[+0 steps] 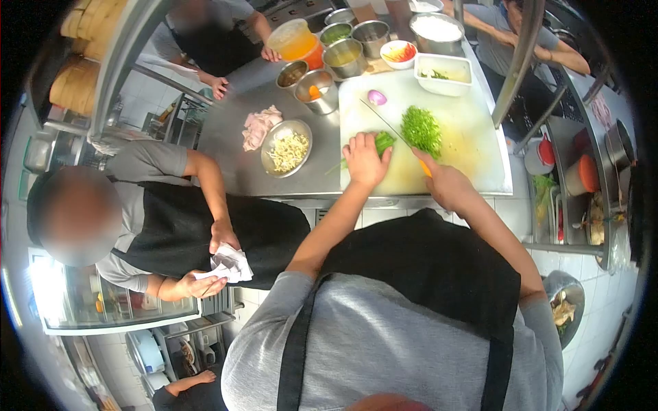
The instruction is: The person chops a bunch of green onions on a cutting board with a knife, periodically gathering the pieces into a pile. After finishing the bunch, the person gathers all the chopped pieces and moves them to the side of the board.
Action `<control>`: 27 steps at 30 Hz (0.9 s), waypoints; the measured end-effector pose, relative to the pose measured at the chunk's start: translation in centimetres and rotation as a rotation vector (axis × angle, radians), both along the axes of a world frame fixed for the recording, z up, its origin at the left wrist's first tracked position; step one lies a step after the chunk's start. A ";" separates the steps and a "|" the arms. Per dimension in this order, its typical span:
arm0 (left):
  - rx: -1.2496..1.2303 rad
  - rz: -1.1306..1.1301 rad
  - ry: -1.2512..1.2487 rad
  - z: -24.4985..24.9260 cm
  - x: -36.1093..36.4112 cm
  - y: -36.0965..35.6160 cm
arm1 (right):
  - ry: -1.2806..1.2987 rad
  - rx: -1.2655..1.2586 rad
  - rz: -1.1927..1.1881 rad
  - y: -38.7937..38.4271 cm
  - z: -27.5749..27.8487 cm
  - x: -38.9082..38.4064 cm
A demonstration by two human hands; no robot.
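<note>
On the white cutting board (476, 161), my left hand (365, 162) holds down a bunch of long green stalks (384, 142), with thin ends trailing out to its left. My right hand (449, 186) is closed around the orange handle of a kitchen knife (425, 168). Its blade points up and to the left, just beyond the bunch. A pile of finely chopped greens (421, 129) lies right of the blade. Near the knife tip sits a purple onion piece (377, 98).
Left of the board are a bowl of bean sprouts (290, 149) and pale raw meat (260, 128). Metal pots (322, 103), an orange tub (293, 42) and a white container (444, 77) line the back. A person at left holds papers (233, 264); others stand across the table.
</note>
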State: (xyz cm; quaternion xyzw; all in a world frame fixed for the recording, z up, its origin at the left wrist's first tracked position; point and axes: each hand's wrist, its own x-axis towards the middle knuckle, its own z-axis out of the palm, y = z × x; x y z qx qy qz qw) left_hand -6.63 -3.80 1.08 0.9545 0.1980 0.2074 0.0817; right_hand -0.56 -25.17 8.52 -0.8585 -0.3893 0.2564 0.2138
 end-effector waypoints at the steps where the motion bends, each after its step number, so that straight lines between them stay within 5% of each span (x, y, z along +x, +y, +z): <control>1: -0.018 -0.004 0.007 0.5 -0.1 -0.1 | 0.000 0.006 -0.001 0.0 0.1 0.0; 12: -0.186 -0.031 -0.073 -0.7 0.1 1.3 | 0.123 -0.027 -0.049 0.0 1.6 0.0; 18: -0.169 -0.081 -0.132 0.0 -0.8 0.8 | -0.002 0.186 -0.030 0.1 -1.9 -1.1; 27: -0.232 -0.002 -0.175 -0.9 0.5 0.5 | -0.028 0.107 -0.003 0.4 -1.0 -1.5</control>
